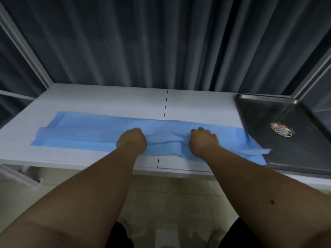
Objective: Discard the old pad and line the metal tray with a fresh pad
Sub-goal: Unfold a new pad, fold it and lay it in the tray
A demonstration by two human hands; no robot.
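Blue pad (86,129) under left hand (131,141), right hand (203,142)

pad (93,130) flat on worktop (107,97), spanning left to right | metal tray (268,113) on worktop at right, pad's right end overlapping its near-left edge | curtain (161,42) behind worktop | floor (170,194) below the front edge

I see a long blue pad (100,130) lying folded on the white table (111,99). My left hand (131,141) and right hand (203,141) grip its middle with curled fingers (206,131). The pad's right end overlaps the metal tray (279,113).
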